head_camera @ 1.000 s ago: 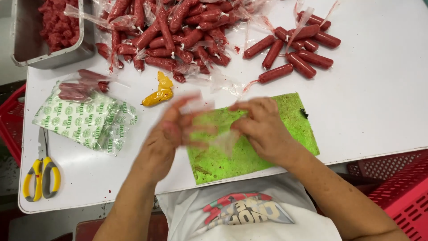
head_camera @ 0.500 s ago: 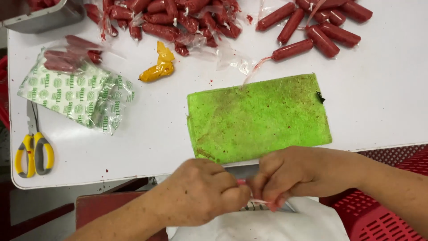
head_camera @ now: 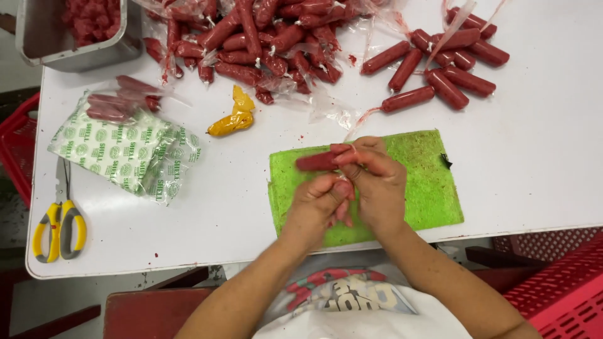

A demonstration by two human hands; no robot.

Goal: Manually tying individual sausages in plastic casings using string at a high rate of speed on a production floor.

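Change: since half a second earlier both hands had come up from the desk's near edge to above the green mat, and a red sausage now showed between them.
Right hand: the right hand (head_camera: 377, 185) pinched the red sausage (head_camera: 317, 162) by its right end, fingers curled round it.
Left hand: the left hand (head_camera: 317, 204) was clenched just beside the right, its fingertips touching the right hand's fingers; whether it gripped anything could not be told.
Sausage: it lay roughly level above the upper left part of the green mat (head_camera: 433, 182), sticking out to the left of the hands.
Mat: flat on the white desk (head_camera: 534, 125), near its front edge, speckled with red bits.
Loose sausages: a small group (head_camera: 449, 59) at the far right of the desk, apart from the mat.
Bagged sausages: a heap in clear plastic (head_camera: 264, 37) at the far middle.
Yellow piece: a twisted yellow lump (head_camera: 232, 119) between heap and mat.
Printed bags: a green-and-white pack (head_camera: 125, 154) at the left.
Scissors: yellow-handled scissors (head_camera: 59, 226) by the left edge.
Tray: a metal tray (head_camera: 78, 53) at the far left corner.
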